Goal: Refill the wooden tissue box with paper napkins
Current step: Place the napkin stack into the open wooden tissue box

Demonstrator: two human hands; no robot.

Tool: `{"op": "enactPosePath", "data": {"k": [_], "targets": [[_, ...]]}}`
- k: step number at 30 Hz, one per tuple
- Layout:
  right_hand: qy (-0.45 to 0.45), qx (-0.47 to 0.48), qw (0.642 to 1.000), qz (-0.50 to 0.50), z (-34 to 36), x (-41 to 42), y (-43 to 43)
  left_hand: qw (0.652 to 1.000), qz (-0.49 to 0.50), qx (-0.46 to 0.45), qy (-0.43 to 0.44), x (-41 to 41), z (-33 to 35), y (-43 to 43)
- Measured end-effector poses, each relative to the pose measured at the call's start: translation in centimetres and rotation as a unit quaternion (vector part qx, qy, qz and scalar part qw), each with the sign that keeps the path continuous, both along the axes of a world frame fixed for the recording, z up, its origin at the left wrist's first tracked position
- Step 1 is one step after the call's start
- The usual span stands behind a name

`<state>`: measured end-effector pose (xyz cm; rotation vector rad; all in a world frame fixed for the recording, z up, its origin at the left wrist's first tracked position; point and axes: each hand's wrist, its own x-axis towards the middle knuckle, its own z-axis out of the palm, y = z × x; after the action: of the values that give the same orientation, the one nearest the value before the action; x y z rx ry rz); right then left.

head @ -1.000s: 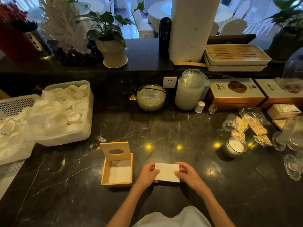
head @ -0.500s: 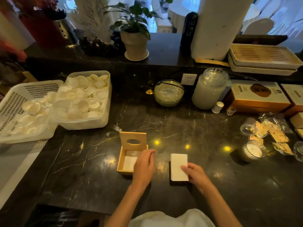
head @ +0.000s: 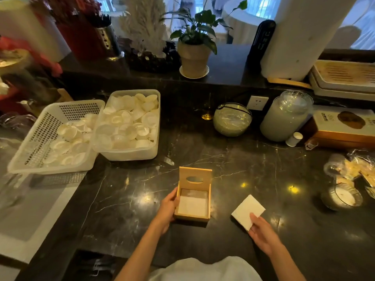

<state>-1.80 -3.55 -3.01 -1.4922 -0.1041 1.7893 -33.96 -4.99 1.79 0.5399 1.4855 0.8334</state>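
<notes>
Your left hand (head: 166, 209) grips the open wooden tissue box (head: 192, 199) by its left wall; your right hand (head: 261, 234) pinches the napkin stack (head: 246, 209) beside it on the worktop (head: 121, 199).

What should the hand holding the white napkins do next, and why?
Probably carry the napkin stack leftward and lower it into the wooden tissue box. The box's lid stands open, some white paper already lies inside, the left hand steadies the box's side, and the right hand holds the stack just beside it.
</notes>
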Motion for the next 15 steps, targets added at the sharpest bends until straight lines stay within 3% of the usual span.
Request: {"op": "enactPosePath", "data": {"k": [4,6,7,9,11,12,15], "targets": [[-0.064,0.095,0.990,0.082,4.7,-3.5,1.2,0.996,-0.046,-0.053,-0.045,-2.1,0.1,1.5],[-0.151,0.182,0.948,0.213,8.2,-6.5,2.4,0.994,-0.072,-0.068,-0.050,-2.8,0.1,2.0],[-0.212,0.227,0.905,0.291,9.7,-8.2,3.1,0.993,-0.077,-0.075,-0.053,-3.2,0.0,2.2],[-0.335,0.305,0.772,0.445,11.3,-11.5,4.6,0.992,-0.081,-0.084,-0.056,-3.6,-0.3,2.5],[-0.434,0.320,0.632,0.557,11.6,-14.4,5.6,0.992,-0.083,-0.084,-0.054,-3.8,-0.5,2.7],[-0.471,0.313,0.578,0.588,11.4,-15.5,5.9,0.992,-0.083,-0.083,-0.052,-3.9,-0.6,2.7],[-0.521,0.281,0.485,0.643,11.4,-18.1,6.2,0.991,-0.084,-0.081,-0.059,-4.1,-0.5,2.7]]}}
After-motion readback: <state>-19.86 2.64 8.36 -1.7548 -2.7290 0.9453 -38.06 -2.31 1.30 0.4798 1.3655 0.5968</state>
